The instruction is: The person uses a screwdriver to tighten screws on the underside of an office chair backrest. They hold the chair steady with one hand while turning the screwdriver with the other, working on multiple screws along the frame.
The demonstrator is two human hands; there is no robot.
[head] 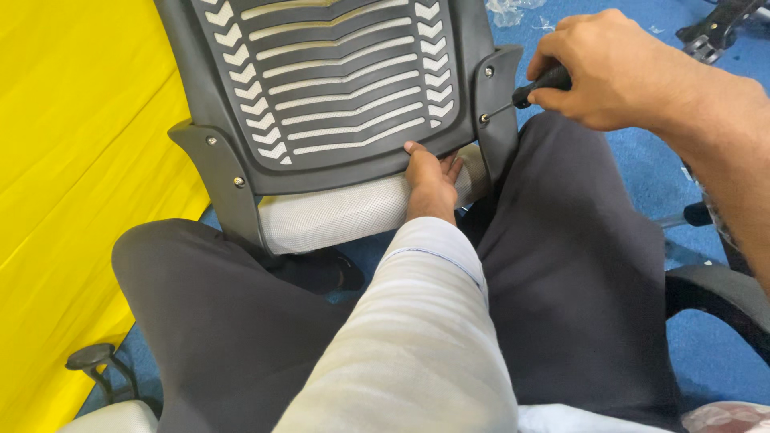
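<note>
A grey plastic chair backrest (337, 88) with a slatted panel and white mesh stands between my knees. My left hand (431, 178) grips its lower edge, fingers curled under the frame. My right hand (609, 68) is closed around the black handle of a screwdriver (539, 83). The screwdriver's thin shaft points left, its tip on a screw (484, 119) in the backrest's right bracket (497, 104). The left bracket (220, 172) shows two screws.
A yellow sheet (72, 160) covers the left side. Blue carpet (706, 345) lies to the right. A black chair armrest (718, 297) sits at right, another chair part (100, 365) at lower left. Clear plastic wrap (513, 10) and black hardware (718, 28) lie at the top.
</note>
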